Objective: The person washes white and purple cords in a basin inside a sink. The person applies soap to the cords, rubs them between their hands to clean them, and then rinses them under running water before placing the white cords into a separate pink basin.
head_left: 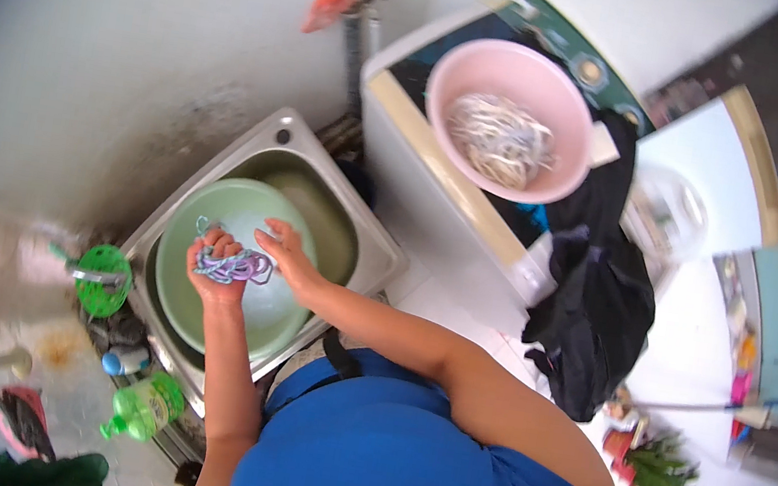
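Observation:
My left hand [214, 285] is closed around a looped bundle of purple and pale blue cords [249, 267]. A short loop of cord sticks up above its fingers. Just to the right, my right hand [287, 255] has its fingers apart and bent a little, close to the bundle; I see nothing held in it. Both hands are over a pale green basin [168, 296] with whitish, cloudy liquid inside. The basin sits tilted in a stainless steel sink [376, 259].
A pink basin [571, 170] holding white cords rests on a washing machine [405, 135], with black cloth [596, 304] draped beside it. A green plastic strainer [102, 296] and a green bottle [145, 405] are left of the sink. A potted plant [660, 480] stands at right.

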The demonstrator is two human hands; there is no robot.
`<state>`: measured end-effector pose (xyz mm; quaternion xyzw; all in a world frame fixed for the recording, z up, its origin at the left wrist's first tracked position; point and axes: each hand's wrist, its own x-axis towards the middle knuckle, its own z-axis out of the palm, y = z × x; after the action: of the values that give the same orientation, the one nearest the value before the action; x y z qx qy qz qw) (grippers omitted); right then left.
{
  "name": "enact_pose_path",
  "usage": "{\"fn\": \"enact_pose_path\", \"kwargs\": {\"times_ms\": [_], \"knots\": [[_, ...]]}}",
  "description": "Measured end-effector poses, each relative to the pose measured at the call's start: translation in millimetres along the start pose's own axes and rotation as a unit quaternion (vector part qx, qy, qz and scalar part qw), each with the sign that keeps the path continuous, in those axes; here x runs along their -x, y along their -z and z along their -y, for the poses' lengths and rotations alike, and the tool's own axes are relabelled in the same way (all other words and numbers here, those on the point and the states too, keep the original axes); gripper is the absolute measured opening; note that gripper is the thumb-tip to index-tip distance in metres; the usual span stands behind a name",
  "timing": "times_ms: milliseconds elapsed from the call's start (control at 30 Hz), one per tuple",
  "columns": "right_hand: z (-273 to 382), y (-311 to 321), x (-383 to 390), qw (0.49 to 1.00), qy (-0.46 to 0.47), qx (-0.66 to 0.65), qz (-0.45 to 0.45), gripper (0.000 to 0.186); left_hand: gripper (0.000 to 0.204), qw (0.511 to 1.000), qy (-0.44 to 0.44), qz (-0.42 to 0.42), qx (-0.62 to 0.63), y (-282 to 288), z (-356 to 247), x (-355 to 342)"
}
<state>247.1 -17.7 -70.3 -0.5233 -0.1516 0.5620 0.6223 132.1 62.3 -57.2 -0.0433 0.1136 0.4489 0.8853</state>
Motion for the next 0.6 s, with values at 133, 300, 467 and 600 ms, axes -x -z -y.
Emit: {"fn": "enact_pose_path", "kwargs": {"times_ms": [133,300,467,600], "knots": [[-3.3,12.6,-6.8,0.931,-0.199,-0.277,0.130,0.066,0.034,0.987,-0.038,-0.019,-0.156,-11.6,36.2,-12.8],[33.3,5.4,-16.9,0.942,0.006,-0.334,-0.023,0.044,0.035,0.848,-0.202,-0.080,-0.483,-0.4,81.6,-6.6],[43.5,-1.4,-0.9,0.971,0.156,-0.177,-0.043,0.028,0.041,0.906,-0.078,-0.028,-0.415,15.3,89.0,-6.5],[40.6,-11.0,11.7,0.939,0.283,0.078,-0.179,0.019,0.041,0.954,0.028,-0.033,-0.298,8.5,74.8,-9.6]]}}
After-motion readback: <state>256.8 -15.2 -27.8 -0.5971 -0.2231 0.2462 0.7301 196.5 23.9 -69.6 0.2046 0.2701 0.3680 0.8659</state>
